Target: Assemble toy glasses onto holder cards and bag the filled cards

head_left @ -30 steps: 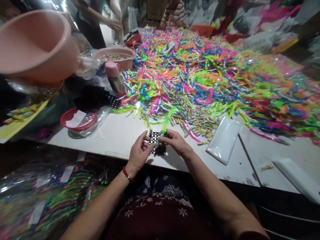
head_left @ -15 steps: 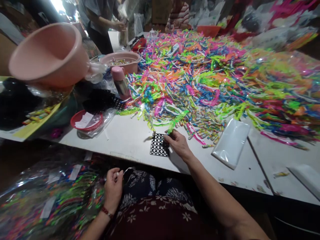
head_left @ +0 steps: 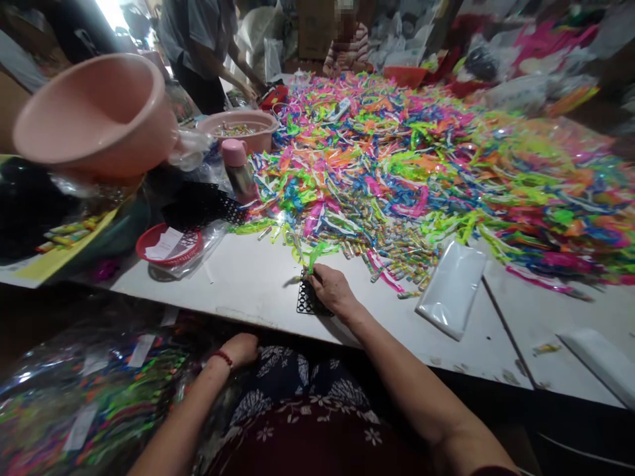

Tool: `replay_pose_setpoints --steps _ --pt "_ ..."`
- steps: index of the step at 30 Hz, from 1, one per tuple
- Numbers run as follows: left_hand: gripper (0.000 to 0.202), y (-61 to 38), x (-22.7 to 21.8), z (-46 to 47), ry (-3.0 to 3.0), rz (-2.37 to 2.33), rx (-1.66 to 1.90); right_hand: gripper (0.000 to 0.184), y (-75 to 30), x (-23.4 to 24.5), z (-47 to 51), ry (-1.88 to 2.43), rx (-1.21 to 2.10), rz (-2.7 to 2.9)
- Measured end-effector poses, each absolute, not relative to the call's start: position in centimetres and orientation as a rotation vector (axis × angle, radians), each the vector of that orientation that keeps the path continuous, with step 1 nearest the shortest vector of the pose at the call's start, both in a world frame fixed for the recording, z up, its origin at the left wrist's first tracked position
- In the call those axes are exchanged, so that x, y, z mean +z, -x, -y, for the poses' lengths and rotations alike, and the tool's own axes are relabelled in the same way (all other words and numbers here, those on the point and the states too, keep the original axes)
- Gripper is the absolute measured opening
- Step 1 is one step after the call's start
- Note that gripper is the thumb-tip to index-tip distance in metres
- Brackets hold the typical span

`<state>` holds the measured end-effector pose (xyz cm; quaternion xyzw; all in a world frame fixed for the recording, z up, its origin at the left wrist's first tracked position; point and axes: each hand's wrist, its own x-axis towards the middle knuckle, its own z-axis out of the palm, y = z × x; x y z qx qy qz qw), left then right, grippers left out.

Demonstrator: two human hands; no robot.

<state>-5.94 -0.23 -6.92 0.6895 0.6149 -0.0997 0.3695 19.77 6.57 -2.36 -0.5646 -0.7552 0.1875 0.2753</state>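
Observation:
My right hand [head_left: 331, 287] is closed in a pinch over a black perforated grid [head_left: 305, 303] lying on the white table. From its fingertips rises a bright green plastic strip [head_left: 320, 252]; its lower end is hidden by the fingers. Just left of the grid lies a small slim piece [head_left: 294, 280]. My left hand [head_left: 242, 349], with a red bead bracelet at the wrist, is low at the table's front edge beside my lap. Its fingers are turned away and mostly hidden, so anything in them does not show.
A big heap of coloured plastic strips [head_left: 387, 158] covers the table's far side, with small printed tubes [head_left: 397, 254] along its near edge. A white packet [head_left: 452, 289] lies at right. Left are a red basket [head_left: 143, 246], a flask [head_left: 239, 173] and pink basins [head_left: 84, 112]. Two people are beyond.
My right hand has moved left over the grid with the green strip. My left hand has moved a little right and turned; the thin white strand at its fingers no longer shows.

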Motion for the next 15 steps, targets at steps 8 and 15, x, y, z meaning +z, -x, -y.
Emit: replay_pose_setpoints --steps 8,15 --pt "0.035 2.5 -1.0 -1.5 -1.977 -1.356 0.499 0.017 -18.4 -0.5 -6.9 1.748 0.419 2.236" --pt "0.022 -3.2 -5.3 -5.6 -2.242 -1.341 0.829 0.021 -17.6 -0.8 -7.0 1.787 0.451 2.214"
